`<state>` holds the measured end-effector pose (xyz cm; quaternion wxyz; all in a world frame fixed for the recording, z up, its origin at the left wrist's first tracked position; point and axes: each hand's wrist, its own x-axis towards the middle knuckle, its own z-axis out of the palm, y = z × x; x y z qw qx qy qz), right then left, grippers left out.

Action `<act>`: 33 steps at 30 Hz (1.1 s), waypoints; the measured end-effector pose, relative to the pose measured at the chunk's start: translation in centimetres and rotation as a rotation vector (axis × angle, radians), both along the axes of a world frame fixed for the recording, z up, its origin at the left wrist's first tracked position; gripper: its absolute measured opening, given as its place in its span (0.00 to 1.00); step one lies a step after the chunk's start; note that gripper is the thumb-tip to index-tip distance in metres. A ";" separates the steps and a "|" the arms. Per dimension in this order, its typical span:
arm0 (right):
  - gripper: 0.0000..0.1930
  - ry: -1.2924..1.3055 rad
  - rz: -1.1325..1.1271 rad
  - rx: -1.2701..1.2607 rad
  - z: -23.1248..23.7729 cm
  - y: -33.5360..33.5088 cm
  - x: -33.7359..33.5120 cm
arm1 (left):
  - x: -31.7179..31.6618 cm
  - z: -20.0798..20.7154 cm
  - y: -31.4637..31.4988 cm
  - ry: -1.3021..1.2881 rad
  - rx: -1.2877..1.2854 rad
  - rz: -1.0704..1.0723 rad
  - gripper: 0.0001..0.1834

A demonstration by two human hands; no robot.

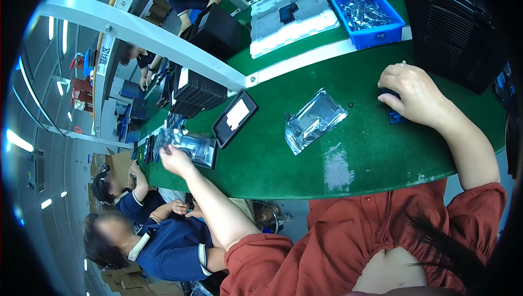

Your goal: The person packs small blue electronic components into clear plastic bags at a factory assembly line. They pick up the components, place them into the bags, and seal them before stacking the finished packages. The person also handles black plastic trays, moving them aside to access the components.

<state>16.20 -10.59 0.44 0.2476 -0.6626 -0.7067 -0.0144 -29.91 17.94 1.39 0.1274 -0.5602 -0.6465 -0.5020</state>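
Observation:
My left hand reaches out to the left with its fingers closed on a shiny silver antistatic bag. The bag lies over a shallow black tray, which is partly hidden beneath it. On the right, my right hand is curled over a small dark object on the green table; most of it is hidden under the fingers. A blue and black piece shows beside the wrist. Between my hands lies another silver bag, flat on the table.
Behind the left hand are a black tray with a white label and a stack of black trays. A blue bin of metallic pieces stands beyond the white rail. Tall black stacks rise at far right. Co-workers sit at left.

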 end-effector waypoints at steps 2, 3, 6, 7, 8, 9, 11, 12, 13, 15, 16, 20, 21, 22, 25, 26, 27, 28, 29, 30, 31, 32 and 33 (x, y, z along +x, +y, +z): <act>0.10 0.144 0.108 0.028 -0.1 0.0 -0.3 | 2.5 3.0 -1.6 -0.052 0.155 -0.258 0.10; 0.10 0.239 0.122 -0.006 -0.2 0.1 -0.6 | 6.0 4.4 -3.4 -0.420 0.056 -0.414 0.11; 0.17 0.612 0.201 -0.071 0.0 -0.4 -1.7 | 14.5 5.7 -7.9 -0.538 -0.022 -0.818 0.12; 0.27 0.726 0.268 -0.077 -0.2 -0.5 -2.0 | 16.8 5.6 -9.2 -0.512 -0.057 -0.884 0.13; 0.31 0.836 0.289 -0.092 -0.2 -0.6 -2.6 | 19.7 5.2 -11.0 -0.599 -0.122 -1.028 0.14; 0.35 0.941 0.303 -0.104 -0.2 -0.7 -3.0 | 21.7 3.6 -11.7 -0.695 -0.224 -1.122 0.13; 0.36 1.043 0.324 -0.096 -0.4 -0.9 -3.3 | 25.7 2.7 -15.0 -0.768 -0.453 -1.368 0.09; 0.32 1.079 0.300 -0.036 -0.1 -1.2 -3.7 | 26.6 1.5 -15.3 -0.757 -0.435 -1.385 0.10; 0.28 1.107 0.255 0.036 -0.1 -1.3 -3.7 | 28.2 -0.2 -15.3 -0.749 -0.426 -1.424 0.11; 0.18 1.185 0.046 0.039 0.3 -1.2 -3.1 | 29.5 -1.2 -16.2 -0.859 -0.470 -1.475 0.16; 0.15 1.192 0.019 0.045 -0.4 -0.9 -2.5 | 29.8 -1.0 -16.9 -0.918 -0.566 -1.428 0.19; 0.12 0.804 -0.016 0.098 -0.1 0.1 -1.6 | 27.3 -0.8 -15.4 -0.580 -0.423 -1.327 0.33; 0.13 0.665 0.000 0.117 -0.1 0.2 -1.5 | 27.2 0.1 -15.9 -0.661 -0.399 -1.371 0.35; 0.13 0.590 0.017 0.095 -0.1 0.1 -1.3 | 27.4 1.0 -16.5 -0.488 -0.253 -1.287 0.37; 0.15 0.574 0.165 0.001 -0.5 -0.7 -1.5 | 26.7 1.5 -15.6 -0.140 -0.116 -1.426 0.28; 0.15 0.644 0.183 -0.072 -0.9 -0.7 -1.9 | 26.6 1.6 -16.3 -0.141 -0.268 -1.560 0.18; 0.15 0.704 0.213 -0.152 -0.8 -0.6 -2.3 | 26.6 1.6 -16.3 0.036 -0.348 -1.702 0.12; 0.15 0.657 0.198 -0.107 -0.2 -1.0 -2.6 | 26.6 1.5 -16.9 0.205 -0.429 -1.677 0.10; 0.16 0.662 0.179 -0.069 -0.4 -0.9 -2.7 | 26.8 1.6 -17.8 0.373 -0.508 -1.641 0.08; 0.16 0.669 0.155 -0.032 -0.6 -1.0 -2.8 | 27.0 1.3 -18.1 0.331 -0.544 -1.605 0.06; 0.16 0.675 0.131 0.004 -0.8 -1.0 -2.9 | 27.3 0.8 -18.2 0.289 -0.579 -1.567 0.05; 0.15 0.665 0.133 0.002 -0.7 -0.9 -2.6 | 27.6 0.2 -18.2 0.247 -0.613 -1.529 0.05; 0.15 0.611 0.140 -0.003 -0.8 -0.9 -2.7 | 27.7 -0.1 -18.3 0.249 -0.588 -1.535 0.04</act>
